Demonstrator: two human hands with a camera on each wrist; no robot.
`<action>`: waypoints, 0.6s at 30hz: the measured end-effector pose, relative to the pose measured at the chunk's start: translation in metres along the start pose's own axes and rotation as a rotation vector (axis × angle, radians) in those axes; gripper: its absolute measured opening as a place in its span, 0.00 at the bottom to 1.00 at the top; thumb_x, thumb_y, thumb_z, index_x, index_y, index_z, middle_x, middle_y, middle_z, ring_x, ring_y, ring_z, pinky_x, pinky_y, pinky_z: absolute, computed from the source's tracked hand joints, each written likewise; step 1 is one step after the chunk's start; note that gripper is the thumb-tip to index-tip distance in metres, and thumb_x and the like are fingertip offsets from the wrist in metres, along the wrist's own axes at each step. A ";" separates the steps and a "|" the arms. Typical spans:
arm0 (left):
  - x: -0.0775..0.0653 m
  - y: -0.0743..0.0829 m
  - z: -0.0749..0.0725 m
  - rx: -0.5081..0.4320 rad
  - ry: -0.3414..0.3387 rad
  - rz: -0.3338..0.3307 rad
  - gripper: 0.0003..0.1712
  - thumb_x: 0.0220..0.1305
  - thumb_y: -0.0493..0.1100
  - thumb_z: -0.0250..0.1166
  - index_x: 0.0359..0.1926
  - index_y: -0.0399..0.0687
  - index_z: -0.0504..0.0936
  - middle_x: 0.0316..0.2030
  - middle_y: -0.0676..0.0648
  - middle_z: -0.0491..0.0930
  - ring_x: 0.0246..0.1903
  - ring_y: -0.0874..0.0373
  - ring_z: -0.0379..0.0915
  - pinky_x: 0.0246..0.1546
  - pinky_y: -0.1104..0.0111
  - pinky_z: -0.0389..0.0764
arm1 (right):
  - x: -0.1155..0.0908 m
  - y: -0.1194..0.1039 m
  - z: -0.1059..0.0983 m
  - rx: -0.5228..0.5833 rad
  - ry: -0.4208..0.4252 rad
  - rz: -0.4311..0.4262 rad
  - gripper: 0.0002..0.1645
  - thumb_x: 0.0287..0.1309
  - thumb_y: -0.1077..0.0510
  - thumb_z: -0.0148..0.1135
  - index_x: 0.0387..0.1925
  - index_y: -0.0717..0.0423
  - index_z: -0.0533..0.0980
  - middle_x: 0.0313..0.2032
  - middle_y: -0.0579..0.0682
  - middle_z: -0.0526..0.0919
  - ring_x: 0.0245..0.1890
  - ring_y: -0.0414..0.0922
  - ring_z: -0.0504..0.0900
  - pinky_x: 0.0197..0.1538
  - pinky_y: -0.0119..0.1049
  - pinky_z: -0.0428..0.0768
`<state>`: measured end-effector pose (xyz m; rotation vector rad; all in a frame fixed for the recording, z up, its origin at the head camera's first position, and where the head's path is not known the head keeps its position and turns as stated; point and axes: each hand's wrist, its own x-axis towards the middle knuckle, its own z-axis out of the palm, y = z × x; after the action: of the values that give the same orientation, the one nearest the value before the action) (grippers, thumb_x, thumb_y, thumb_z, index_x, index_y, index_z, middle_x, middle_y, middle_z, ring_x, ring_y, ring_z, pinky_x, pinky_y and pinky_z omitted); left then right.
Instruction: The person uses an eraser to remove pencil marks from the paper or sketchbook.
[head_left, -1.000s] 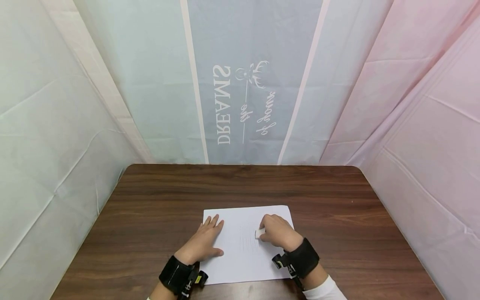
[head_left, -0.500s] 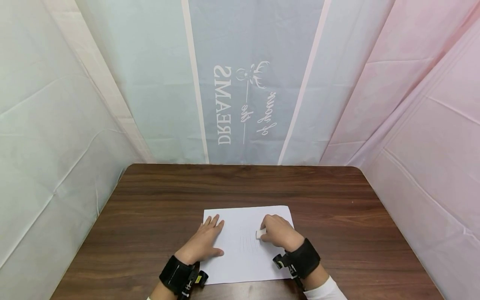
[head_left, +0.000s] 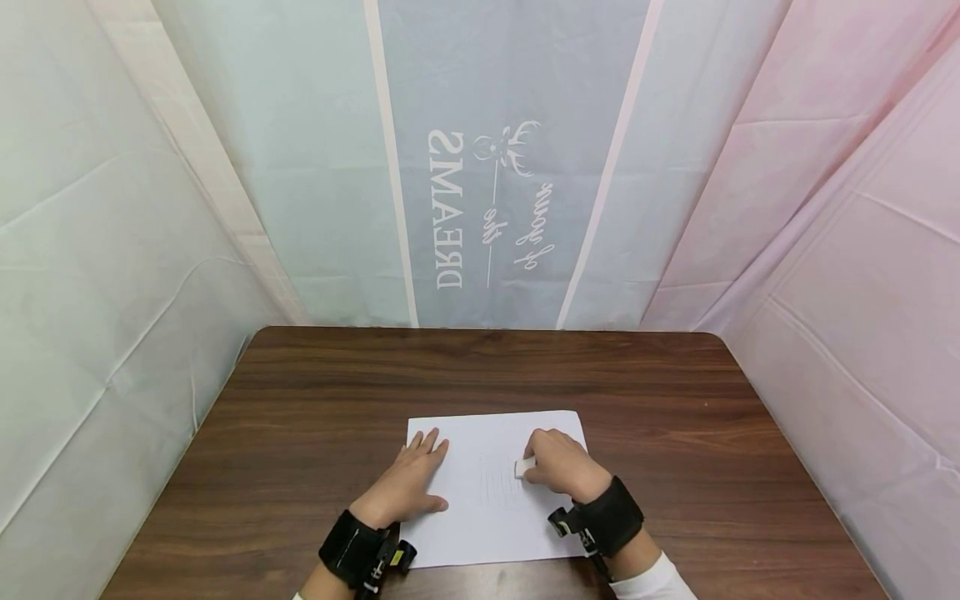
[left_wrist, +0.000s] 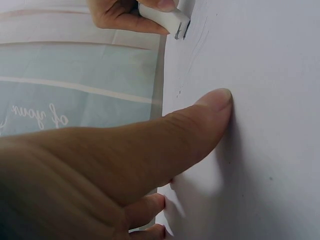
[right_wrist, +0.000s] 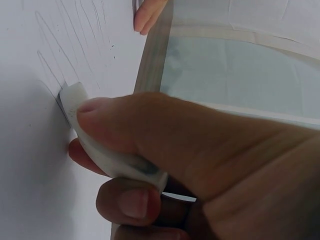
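A sheet of white paper [head_left: 480, 533] lies on the brown table, with several thin pencil lines [head_left: 495, 486] near its middle. My right hand [head_left: 558, 462] pinches a white eraser [right_wrist: 112, 157] between thumb and fingers. The eraser's darkened end sits against the paper at the right side of the lines, as the right wrist view shows. At the paper's left side my left hand [head_left: 401, 487] rests flat with fingers spread, and its thumb [left_wrist: 215, 102] touches the sheet. Small dark crumbs [right_wrist: 113, 46] dot the paper around the lines.
The wood-grain table [head_left: 480, 367] reaches back to a pale blue cloth [head_left: 487, 308] with mirrored lettering. Cloth also hangs on the left [head_left: 150, 275] and right sides. Black straps with small cameras wrap both wrists.
My right hand has shifted slightly to the right with the eraser along the paper. The left hand has stayed in place on the sheet.
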<state>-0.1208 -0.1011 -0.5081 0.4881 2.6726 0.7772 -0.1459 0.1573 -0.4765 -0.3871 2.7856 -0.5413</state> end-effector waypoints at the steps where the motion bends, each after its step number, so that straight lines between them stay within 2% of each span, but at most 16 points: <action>1: 0.000 0.000 0.000 0.000 0.001 0.001 0.51 0.49 0.44 0.80 0.71 0.32 0.67 0.76 0.29 0.55 0.77 0.29 0.47 0.74 0.36 0.54 | 0.000 0.000 0.000 -0.001 -0.002 0.000 0.14 0.48 0.63 0.77 0.38 0.66 0.86 0.36 0.56 0.90 0.26 0.42 0.73 0.29 0.34 0.74; 14: 0.000 0.000 0.001 0.005 0.007 0.001 0.51 0.49 0.44 0.80 0.71 0.31 0.67 0.76 0.29 0.56 0.77 0.29 0.47 0.74 0.35 0.55 | 0.000 0.003 0.000 -0.008 -0.011 0.001 0.14 0.48 0.62 0.77 0.38 0.65 0.86 0.37 0.57 0.90 0.27 0.42 0.74 0.30 0.35 0.78; 18: 0.000 0.000 0.001 0.003 0.006 -0.001 0.51 0.49 0.44 0.80 0.71 0.31 0.67 0.76 0.29 0.56 0.77 0.29 0.47 0.74 0.36 0.55 | -0.001 0.003 -0.001 -0.002 -0.012 0.000 0.14 0.48 0.63 0.77 0.38 0.66 0.86 0.37 0.57 0.90 0.26 0.42 0.74 0.29 0.34 0.76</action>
<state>-0.1202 -0.1006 -0.5086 0.4854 2.6802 0.7756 -0.1456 0.1604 -0.4767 -0.3900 2.7747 -0.5351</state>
